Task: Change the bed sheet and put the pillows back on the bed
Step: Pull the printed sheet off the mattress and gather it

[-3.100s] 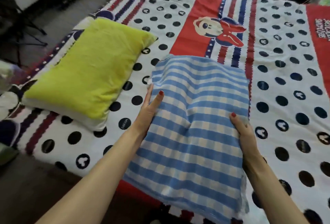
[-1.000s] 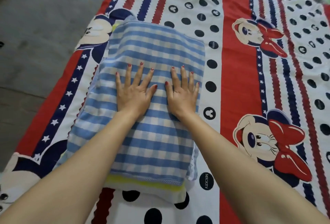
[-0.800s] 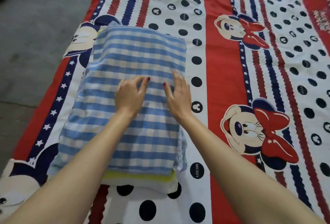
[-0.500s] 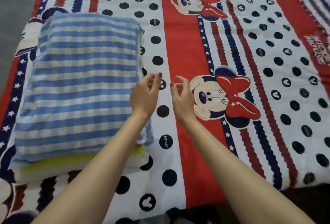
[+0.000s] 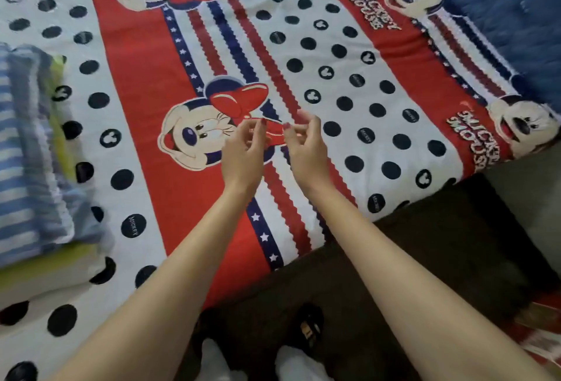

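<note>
A printed cotton bed sheet is spread flat over the bed — red bands, scalloped navy and red stripes, black polka dots and cartoon mouse faces. At the left edge a soft blue-and-white checked pillow is stacked on a yellow-green pillow, whose fuzzy edge shows beneath and beside it; both rest on the sheet. The left hand and right hand are raised close together above the middle of the sheet — fingers loosely curled, fingertips nearly meeting, nothing seen held in either. A dark, plush floor mat lies along the near bed edge. A blue textured fabric is seen at the top right corner.
</note>
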